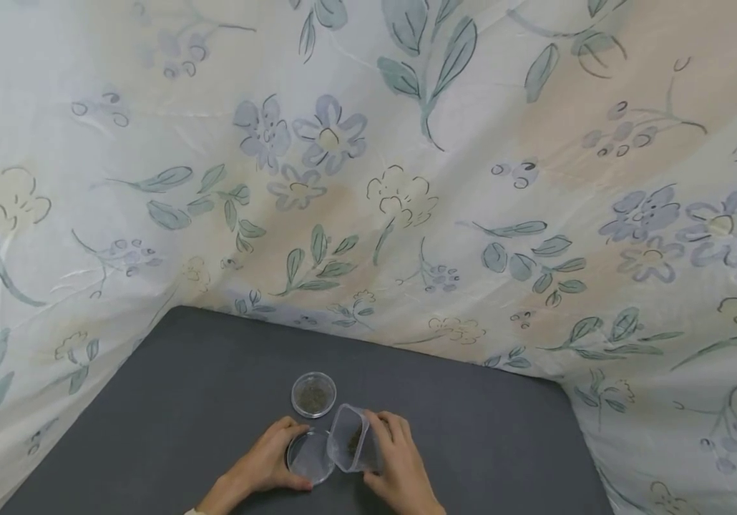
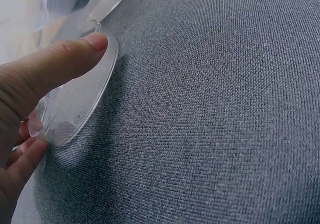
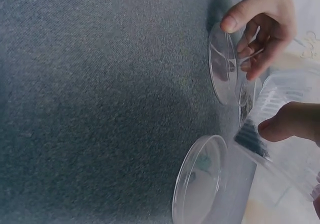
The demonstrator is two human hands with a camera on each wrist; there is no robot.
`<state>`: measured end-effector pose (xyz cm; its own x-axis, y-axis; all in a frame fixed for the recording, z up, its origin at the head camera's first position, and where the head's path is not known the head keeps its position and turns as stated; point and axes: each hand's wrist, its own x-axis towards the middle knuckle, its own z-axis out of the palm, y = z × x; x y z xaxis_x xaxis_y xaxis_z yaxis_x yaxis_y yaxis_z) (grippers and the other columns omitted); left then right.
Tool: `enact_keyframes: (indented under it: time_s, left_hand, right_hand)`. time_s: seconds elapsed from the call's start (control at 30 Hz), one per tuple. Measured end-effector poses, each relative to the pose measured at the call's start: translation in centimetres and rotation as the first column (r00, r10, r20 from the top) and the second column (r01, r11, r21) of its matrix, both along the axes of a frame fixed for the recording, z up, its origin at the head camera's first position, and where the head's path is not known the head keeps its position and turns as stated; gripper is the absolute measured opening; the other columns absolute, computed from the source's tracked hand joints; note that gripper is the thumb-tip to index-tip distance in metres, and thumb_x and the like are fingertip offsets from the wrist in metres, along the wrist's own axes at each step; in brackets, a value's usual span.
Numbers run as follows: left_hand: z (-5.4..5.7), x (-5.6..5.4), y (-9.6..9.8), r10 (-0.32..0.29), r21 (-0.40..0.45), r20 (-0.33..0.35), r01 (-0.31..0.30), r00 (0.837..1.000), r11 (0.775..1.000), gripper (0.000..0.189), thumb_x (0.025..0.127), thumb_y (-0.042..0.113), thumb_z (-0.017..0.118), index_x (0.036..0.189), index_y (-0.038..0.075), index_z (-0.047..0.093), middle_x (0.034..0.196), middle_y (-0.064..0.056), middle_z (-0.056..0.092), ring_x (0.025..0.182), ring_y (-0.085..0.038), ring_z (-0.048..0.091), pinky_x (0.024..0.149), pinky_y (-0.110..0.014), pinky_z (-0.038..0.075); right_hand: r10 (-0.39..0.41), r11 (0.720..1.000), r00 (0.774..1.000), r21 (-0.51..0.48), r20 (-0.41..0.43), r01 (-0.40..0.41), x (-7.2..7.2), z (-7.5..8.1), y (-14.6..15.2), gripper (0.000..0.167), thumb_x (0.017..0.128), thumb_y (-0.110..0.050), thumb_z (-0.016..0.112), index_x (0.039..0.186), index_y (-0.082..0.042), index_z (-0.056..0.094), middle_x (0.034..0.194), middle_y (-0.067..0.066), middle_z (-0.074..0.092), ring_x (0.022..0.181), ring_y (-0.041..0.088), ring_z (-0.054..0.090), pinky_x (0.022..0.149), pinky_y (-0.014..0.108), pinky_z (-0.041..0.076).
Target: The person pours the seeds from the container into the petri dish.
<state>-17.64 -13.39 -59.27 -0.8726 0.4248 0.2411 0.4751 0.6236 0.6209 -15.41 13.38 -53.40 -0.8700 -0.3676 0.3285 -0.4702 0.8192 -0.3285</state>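
My left hand (image 1: 275, 455) grips a clear petri dish (image 1: 309, 458) by its edge, thumb on one side and fingers on the other. In the left wrist view its thumb lies across the dish (image 2: 90, 93). My right hand (image 1: 401, 458) holds a clear plastic container (image 1: 345, 433), tilted toward that dish, with dark loose material inside. In the right wrist view the thumb presses the container's wall (image 3: 295, 169). Just beyond the left hand's dish sits another petri dish (image 1: 313, 395) holding brownish, grainy material.
A further clear round dish (image 3: 200, 179) lies on the table in the right wrist view; the head view does not show it. The dark grey tabletop (image 1: 214, 386) ends at a hanging floral cloth (image 1: 368, 214) behind and at both sides.
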Motion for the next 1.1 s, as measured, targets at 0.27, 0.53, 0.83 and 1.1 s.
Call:
enact_keyframes:
  time_s: [0.27, 0.53, 0.83, 1.1]
  left_hand:
    - [-0.3, 0.2, 0.1, 0.007, -0.005, 0.005, -0.007, 1.0, 1.0, 0.092, 0.057, 0.049, 0.097, 0.125, -0.006, 0.067, 0.106, -0.001, 0.062, 0.098, -0.018, 0.059, 0.087, -0.033, 0.054]
    - [0.0, 0.1, 0.0, 0.007, -0.007, 0.063, -0.006, 0.998, 1.0, 0.094, 0.059, 0.051, 0.096, 0.127, -0.006, 0.066, 0.109, -0.001, 0.061, 0.1, -0.018, 0.059, 0.088, -0.033, 0.054]
    - [0.0, -0.1, -0.1, 0.004, -0.007, 0.065, -0.003, 0.998, 1.0, 0.094, 0.059, 0.052, 0.096, 0.127, -0.006, 0.066, 0.108, 0.001, 0.061, 0.098, -0.014, 0.057, 0.086, -0.032, 0.054]
    - [-0.1, -0.3, -0.2, -0.02, 0.018, 0.052, 0.019, 0.998, 1.0, 0.093, 0.061, 0.05, 0.096, 0.127, -0.008, 0.065, 0.107, -0.001, 0.061, 0.097, -0.017, 0.058, 0.086, -0.031, 0.054]
  right_hand:
    - [0.025, 0.995, 0.995, 0.095, -0.095, -0.016, 0.0, -0.4, -1.0, 0.096, 0.052, 0.0, 0.087, 0.141, -0.015, 0.056, 0.127, 0.005, 0.057, 0.119, 0.025, 0.056, 0.086, 0.038, 0.058]
    - [0.056, 0.989, 0.986, 0.142, -0.158, -0.034, -0.2, -0.5, -1.4, 0.096, 0.048, 0.001, 0.085, 0.138, -0.015, 0.058, 0.125, 0.004, 0.058, 0.115, 0.023, 0.057, 0.086, 0.035, 0.057]
    - [0.071, 0.979, 0.982, 0.203, -0.176, -0.034, -0.4, -0.3, -2.0, 0.092, 0.048, 0.002, 0.08, 0.136, -0.015, 0.059, 0.124, 0.004, 0.059, 0.114, 0.022, 0.057, 0.088, 0.035, 0.055]
    - [0.079, 0.967, 0.971, 0.254, -0.224, -0.02, -0.5, -0.1, -2.4, 0.089, 0.049, 0.007, 0.077, 0.134, -0.017, 0.061, 0.123, 0.003, 0.06, 0.114, 0.021, 0.058, 0.088, 0.034, 0.057]
